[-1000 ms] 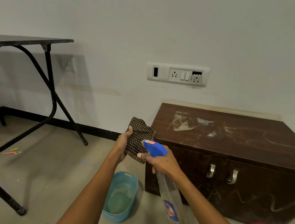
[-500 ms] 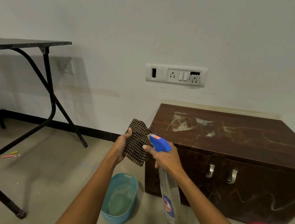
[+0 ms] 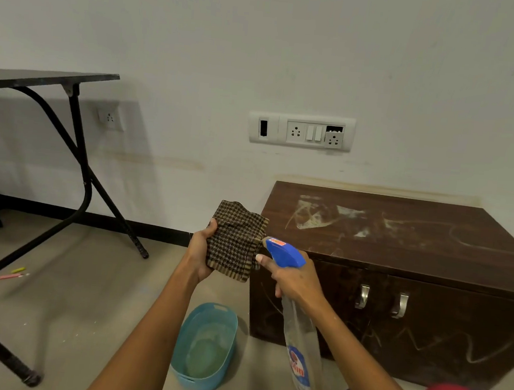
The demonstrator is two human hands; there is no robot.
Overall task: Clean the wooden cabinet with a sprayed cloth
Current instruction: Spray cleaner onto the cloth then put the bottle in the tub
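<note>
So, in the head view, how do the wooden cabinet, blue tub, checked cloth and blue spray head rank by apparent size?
1. wooden cabinet, by far.
2 and 3. blue tub and checked cloth look about alike; the cloth is held up nearer the camera, so I won't rank them.
4. blue spray head.

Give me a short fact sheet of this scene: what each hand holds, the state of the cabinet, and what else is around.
Left hand: grips a checked cloth, held up in the air
Right hand: grips a spray bottle, nozzle aimed at the cloth
Cabinet: brown wood, doors shut, white scribbles on top and front
Wiping: not yet begun
Floor: blue tub beside the cabinet
Nearby: black table at left, socket panel on the wall
</note>
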